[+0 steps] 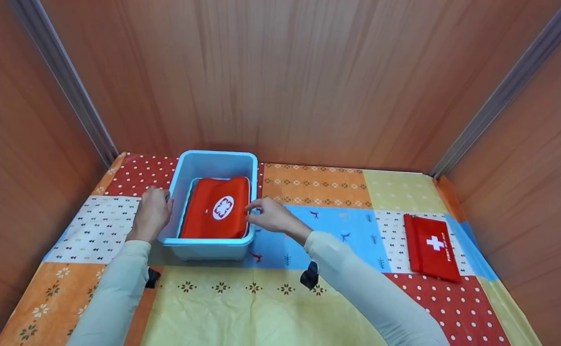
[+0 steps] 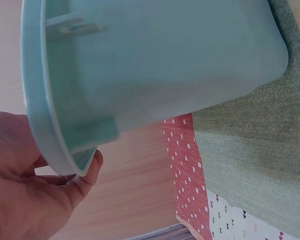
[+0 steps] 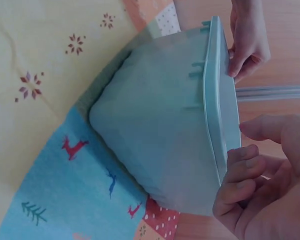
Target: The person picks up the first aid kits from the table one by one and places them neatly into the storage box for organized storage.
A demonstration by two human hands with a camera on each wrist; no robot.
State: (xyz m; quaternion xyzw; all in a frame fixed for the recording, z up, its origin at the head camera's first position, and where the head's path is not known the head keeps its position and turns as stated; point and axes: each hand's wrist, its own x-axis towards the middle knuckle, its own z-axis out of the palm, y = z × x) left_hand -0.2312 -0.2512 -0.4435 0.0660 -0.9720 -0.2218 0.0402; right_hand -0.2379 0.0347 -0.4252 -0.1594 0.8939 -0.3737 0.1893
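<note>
A light blue bin [image 1: 218, 154] stands at the back left of the cloth. Inside it, a red pouch [image 1: 198, 204] with a white oval emblem lies over a pale-edged inner container, mostly hidden. My left hand [image 1: 153, 209] grips the bin's left rim; in the left wrist view its thumb and fingers wrap the rim's edge [image 2: 40, 115]. At the right rim hovers my right hand [image 1: 273, 215], fingertips right by the pouch's edge. The right wrist view shows its fingers [image 3: 240, 187] loosely bent, with a gap to the thumb.
A flat red first aid kit pouch [image 1: 434, 247] with a white cross lies on the patchwork cloth [image 1: 270, 307] at the right. Wood-grain panels [image 1: 280, 81] wall in the back and both sides, joined by grey corner strips [image 1: 68, 81].
</note>
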